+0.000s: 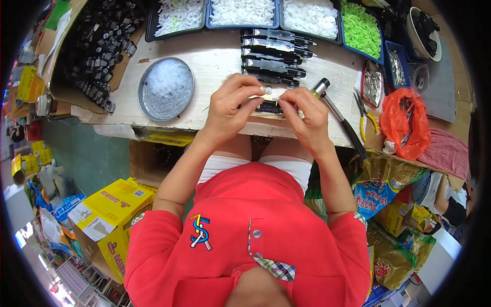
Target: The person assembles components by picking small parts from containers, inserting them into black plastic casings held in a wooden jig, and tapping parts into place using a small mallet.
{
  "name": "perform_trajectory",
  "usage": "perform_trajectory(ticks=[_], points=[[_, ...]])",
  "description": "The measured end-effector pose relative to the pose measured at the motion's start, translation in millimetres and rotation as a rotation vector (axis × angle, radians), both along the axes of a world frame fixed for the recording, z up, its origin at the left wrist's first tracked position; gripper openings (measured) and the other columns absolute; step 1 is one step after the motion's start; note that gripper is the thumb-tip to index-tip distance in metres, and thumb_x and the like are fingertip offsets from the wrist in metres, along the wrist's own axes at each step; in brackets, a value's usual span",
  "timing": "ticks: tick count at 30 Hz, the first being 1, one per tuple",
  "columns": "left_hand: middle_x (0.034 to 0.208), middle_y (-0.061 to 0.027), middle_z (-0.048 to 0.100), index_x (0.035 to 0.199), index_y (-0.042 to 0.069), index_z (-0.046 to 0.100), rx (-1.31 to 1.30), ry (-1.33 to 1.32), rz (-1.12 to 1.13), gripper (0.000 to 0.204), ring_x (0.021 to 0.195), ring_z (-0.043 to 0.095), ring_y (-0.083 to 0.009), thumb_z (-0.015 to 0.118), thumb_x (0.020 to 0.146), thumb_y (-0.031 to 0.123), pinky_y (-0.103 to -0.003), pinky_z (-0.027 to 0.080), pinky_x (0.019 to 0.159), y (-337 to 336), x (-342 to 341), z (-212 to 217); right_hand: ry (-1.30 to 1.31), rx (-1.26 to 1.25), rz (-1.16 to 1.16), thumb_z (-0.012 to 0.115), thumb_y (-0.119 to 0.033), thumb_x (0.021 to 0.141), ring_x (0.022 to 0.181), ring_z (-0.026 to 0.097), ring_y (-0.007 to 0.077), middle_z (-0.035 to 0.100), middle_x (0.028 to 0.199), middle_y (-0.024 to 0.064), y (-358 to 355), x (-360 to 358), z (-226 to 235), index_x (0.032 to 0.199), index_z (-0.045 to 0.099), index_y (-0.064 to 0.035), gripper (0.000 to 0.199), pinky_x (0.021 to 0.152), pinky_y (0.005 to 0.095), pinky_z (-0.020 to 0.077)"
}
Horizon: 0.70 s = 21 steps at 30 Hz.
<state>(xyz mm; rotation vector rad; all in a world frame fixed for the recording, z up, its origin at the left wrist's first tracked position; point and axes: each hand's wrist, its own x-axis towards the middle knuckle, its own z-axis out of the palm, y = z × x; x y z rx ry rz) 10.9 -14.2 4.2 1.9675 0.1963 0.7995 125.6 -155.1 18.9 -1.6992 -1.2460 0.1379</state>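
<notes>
My left hand and my right hand meet over the near edge of the pale worktable. Thumb and fingers of each are pinched together. Between the fingertips is a small whitish piece, too small to name, and both hands seem to grip it. Just below it lies a dark narrow part, partly covered by my right fingers. Beyond my hands, several black elongated assemblies lie side by side in a row. A round metal dish of small clear pieces stands left of my left hand.
Trays of white parts and bright green parts line the far edge. At left, a carton holds black parts. A hammer, yellow-handled pliers and a red plastic bag lie to the right.
</notes>
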Motion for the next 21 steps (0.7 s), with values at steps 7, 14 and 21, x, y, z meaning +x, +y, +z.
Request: perform_trajectory(ticks=[7,14,21], points=[[0.093,-0.0016,0.057,0.074,0.009,0.062,0.373,0.194,0.094,0.011,0.095,0.048,-0.022,0.067,0.065,0.006,-0.036,0.031,0.077,-0.6,-10.4,-24.3,0.028,-0.058,-0.002,0.06,0.001,0.076,0.067,0.056,0.0261,0.055,0.076,0.0114,-3.0,0.6,-26.3,0.083,0.058,0.0011,0.006,0.058,0.0333,0.0446],[0.091,-0.0002,0.056,0.074,0.01,0.062,0.345,0.222,0.081,0.011,0.091,0.047,-0.0192,0.067,0.065,0.006,-0.035,0.03,0.075,-2.7,-7.9,-27.5,0.012,-0.057,0.015,0.06,0.0,0.076,0.069,0.056,0.0266,0.055,0.076,0.0112,-3.5,0.3,-28.2,0.082,0.058,0.0005,0.007,0.06,0.0338,0.0445],[0.091,0.0008,0.056,0.075,0.009,0.063,0.24,0.221,0.068,0.012,0.089,0.047,-0.0184,0.069,0.065,0.008,-0.034,0.029,0.075,0.7,-6.9,-28.9,-0.164,-0.09,0.042,0.061,-0.003,0.074,0.071,0.055,0.0253,0.055,0.076,0.0087,0.1,1.1,-31.4,0.08,0.057,-0.003,0.007,0.062,0.0345,0.0438]])
